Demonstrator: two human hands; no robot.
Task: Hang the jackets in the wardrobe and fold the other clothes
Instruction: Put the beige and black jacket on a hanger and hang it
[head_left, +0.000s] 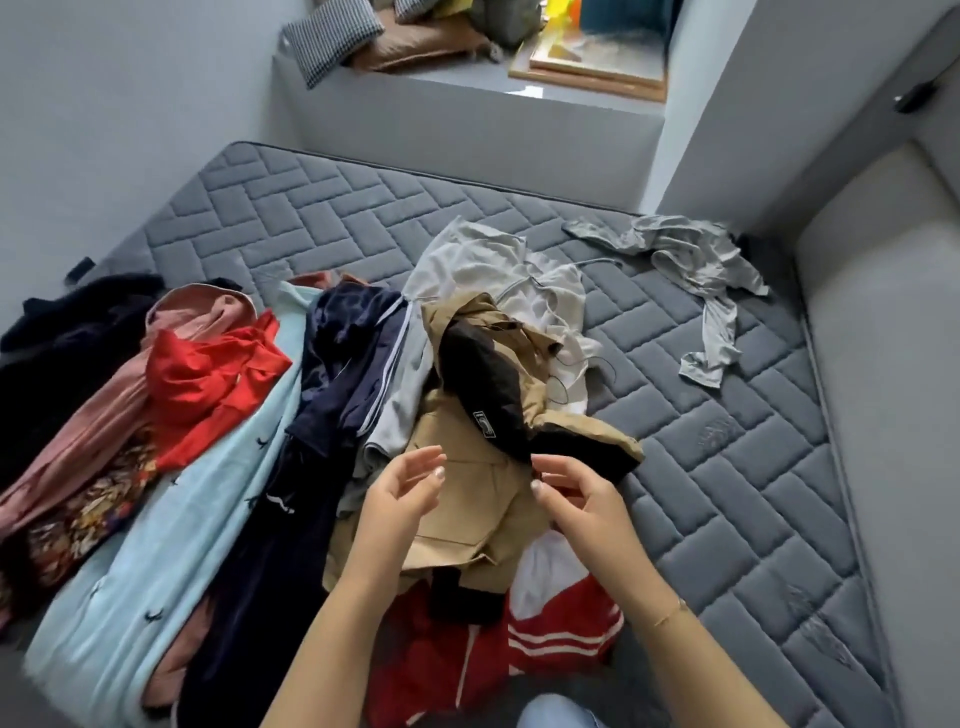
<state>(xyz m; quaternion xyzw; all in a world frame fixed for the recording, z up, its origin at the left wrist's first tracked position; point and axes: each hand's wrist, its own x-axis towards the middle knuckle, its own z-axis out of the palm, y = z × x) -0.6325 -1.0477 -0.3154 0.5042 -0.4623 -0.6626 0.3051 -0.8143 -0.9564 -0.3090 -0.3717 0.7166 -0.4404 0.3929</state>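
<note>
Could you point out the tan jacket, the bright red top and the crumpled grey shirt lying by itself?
tan jacket (467, 509): head view, on its flat front panel.
bright red top (208, 379): head view, on its creased middle.
crumpled grey shirt (691, 254): head view, on its bunched body.

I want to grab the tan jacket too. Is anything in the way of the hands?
No. The tan jacket lies on top of the pile, right under the left hand and right hand. Nothing covers it there; both hands hover just above it, holding nothing. No wardrobe is in view.
</note>
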